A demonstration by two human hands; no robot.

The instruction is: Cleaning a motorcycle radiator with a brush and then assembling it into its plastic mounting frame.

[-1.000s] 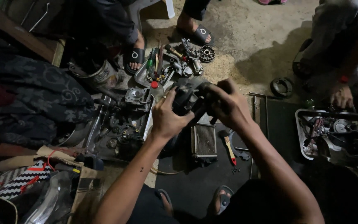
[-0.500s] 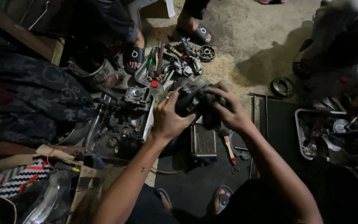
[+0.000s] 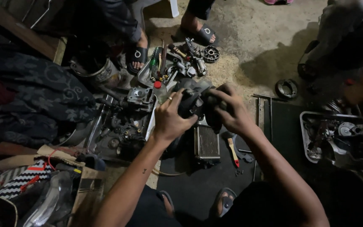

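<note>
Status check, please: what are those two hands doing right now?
Left hand and right hand both gripping a dark engine part. Small radiator lying directly below. Nothing blocking.

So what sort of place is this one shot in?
Most likely an informal repair workshop worked at floor level. Both hands, left hand and right hand, grip a dark engine part above a concrete floor strewn with metal parts, beside a small radiator and a parts tray.

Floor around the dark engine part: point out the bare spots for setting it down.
Bare concrete lies between the sprocket and the rubber ring. The black mat is open below the radiator. The tool tray and parts tray are crowded.
</note>
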